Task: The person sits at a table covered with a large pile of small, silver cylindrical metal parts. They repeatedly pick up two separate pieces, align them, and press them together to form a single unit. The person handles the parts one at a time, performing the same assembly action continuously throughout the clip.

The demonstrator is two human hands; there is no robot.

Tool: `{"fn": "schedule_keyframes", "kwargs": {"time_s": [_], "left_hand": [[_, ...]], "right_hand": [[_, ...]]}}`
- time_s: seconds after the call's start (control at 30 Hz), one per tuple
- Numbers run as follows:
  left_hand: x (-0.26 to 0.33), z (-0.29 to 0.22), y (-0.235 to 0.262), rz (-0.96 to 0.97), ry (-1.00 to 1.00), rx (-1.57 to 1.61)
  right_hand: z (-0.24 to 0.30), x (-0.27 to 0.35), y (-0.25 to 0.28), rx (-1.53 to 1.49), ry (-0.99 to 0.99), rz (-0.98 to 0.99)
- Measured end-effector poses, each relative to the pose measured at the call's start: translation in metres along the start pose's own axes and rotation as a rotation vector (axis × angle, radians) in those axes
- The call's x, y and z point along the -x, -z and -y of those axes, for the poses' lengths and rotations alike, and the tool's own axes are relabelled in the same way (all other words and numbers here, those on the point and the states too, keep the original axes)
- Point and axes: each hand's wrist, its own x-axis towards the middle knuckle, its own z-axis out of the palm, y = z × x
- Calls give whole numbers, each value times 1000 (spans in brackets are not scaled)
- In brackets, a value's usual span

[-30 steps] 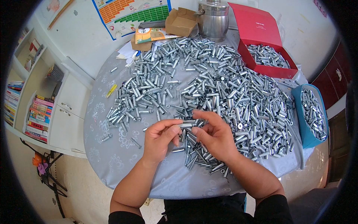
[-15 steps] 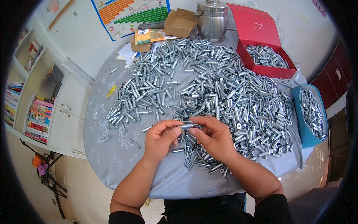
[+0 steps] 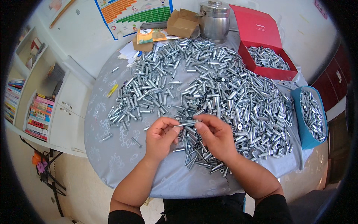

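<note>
Both my hands meet above the near edge of a heap of metal parts. My left hand [image 3: 162, 137] is closed, its thumb and forefinger pinching a slim silvery bolt [image 3: 185, 124] that points to the right. The fingertips of my right hand [image 3: 215, 136] close around the bolt's right end. Whether a small nut or washer sits between those fingers is too small to tell. Beneath and beyond lies the wide heap of metal sleeves and bolts [image 3: 238, 100]. A second loose pile [image 3: 141, 91] of assembled-looking bolts with sleeves spreads to the left.
A red open-lidded box [image 3: 270, 72] and a blue fabric bin [image 3: 298, 119], both filled with metal parts, stand at the right. At the back are a metal canister [image 3: 214, 22] and a cardboard box [image 3: 182, 24]. A yellow marker [image 3: 112, 90] lies on the grey tablecloth [image 3: 108, 160].
The thicker sleeve-like piece between my fingers no longer shows; a thinner bolt is visible there. My right fingers have shifted slightly to the right, widening the gap between the hands.
</note>
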Motion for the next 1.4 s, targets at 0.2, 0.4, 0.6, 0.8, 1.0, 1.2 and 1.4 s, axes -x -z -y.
{"fn": "schedule_keyframes", "kwargs": {"time_s": [0.2, 0.4, 0.6, 0.8, 1.0, 1.2, 1.4], "left_hand": [[2, -1, -7, 48, 93, -75], [4, -11, -17, -26, 90, -199], [8, -36, -9, -34, 29, -614], [-12, -43, 59, -423, -200, -1462], [-28, -32, 74, -280, 25, -1593], [-46, -41, 71, -158, 89, -1591], [-44, -39, 67, -18, -111, -1392]], "right_hand": [[1, 1, 1, -3, -62, 37], [-1, -1, -1, -116, -46, -72], [-11, -6, 5, -363, 166, -340], [-2, -6, 0, -384, 158, -286], [-3, -4, 3, -302, 155, -178], [-6, -2, 0, -217, 158, -153], [-5, -1, -4, -133, 134, -120]]}}
